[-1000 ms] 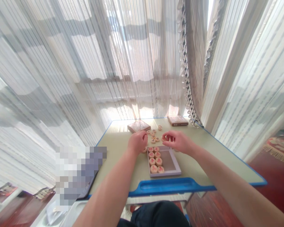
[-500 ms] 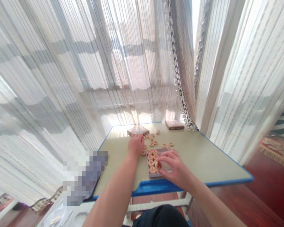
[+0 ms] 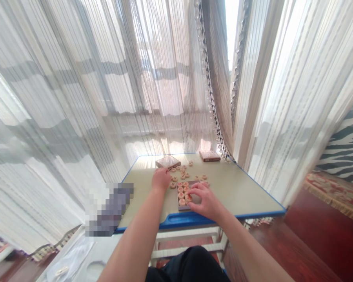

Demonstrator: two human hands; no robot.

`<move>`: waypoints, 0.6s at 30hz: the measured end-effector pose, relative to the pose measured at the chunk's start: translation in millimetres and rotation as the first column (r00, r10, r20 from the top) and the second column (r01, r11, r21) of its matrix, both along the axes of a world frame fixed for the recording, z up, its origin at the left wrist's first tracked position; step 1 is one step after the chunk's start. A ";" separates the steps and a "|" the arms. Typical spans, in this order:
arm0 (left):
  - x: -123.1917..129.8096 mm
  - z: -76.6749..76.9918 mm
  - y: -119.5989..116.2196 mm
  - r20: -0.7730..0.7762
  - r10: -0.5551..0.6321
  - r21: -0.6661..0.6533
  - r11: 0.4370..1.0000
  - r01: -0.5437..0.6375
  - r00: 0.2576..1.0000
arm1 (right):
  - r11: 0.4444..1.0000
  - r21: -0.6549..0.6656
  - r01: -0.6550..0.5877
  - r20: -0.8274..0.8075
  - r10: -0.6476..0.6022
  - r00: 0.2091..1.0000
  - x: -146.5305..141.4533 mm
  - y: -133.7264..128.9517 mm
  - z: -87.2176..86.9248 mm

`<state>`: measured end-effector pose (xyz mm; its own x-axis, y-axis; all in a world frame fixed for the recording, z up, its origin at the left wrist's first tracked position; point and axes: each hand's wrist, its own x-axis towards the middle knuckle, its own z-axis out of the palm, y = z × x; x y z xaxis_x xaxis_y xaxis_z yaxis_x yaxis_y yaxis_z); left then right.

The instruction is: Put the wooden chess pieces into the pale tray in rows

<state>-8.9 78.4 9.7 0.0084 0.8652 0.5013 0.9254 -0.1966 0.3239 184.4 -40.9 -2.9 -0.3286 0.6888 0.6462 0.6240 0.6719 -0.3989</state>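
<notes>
A shallow box (image 3: pixel 179 208) near the table's front edge holds two columns of round wooden pieces with red characters. My right hand (image 3: pixel 204 199) is over the box's right part, thumb and fingertips pinched around a round piece (image 3: pixel 188 198) low in the second column. My left hand (image 3: pixel 161 178) rests on the table beyond the box's upper left, close to loose pieces (image 3: pixel 174 179); its fingers are curled down, and what is under them is hidden. More loose pieces (image 3: pixel 182 176) lie scattered behind the box.
Two flat patterned boxes stand at the table's back, one on the left (image 3: pixel 168 162) and one on the right (image 3: pixel 210 156). A blurred dark item (image 3: pixel 114 209) lies at the left edge. Sheer curtains (image 3: pixel 164 86) hang behind the table (image 3: pixel 238 188).
The piece between my right fingers was tilted and now lies flatter in the second column. The whole view has shifted slightly. My left hand stays near the loose pieces.
</notes>
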 end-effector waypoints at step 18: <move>-0.4 -4.7 5.3 -0.019 -0.069 -0.003 0.998 0.069 0.997 | 0.993 -0.114 -0.021 -0.015 0.020 1.000 2.3 0.7 0.9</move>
<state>-9.3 83.7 5.0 0.0776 0.8636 0.4982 0.9155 -0.2595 0.3073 186.6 -40.2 -2.0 -0.3350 0.7518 0.5679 0.6047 0.6338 -0.4824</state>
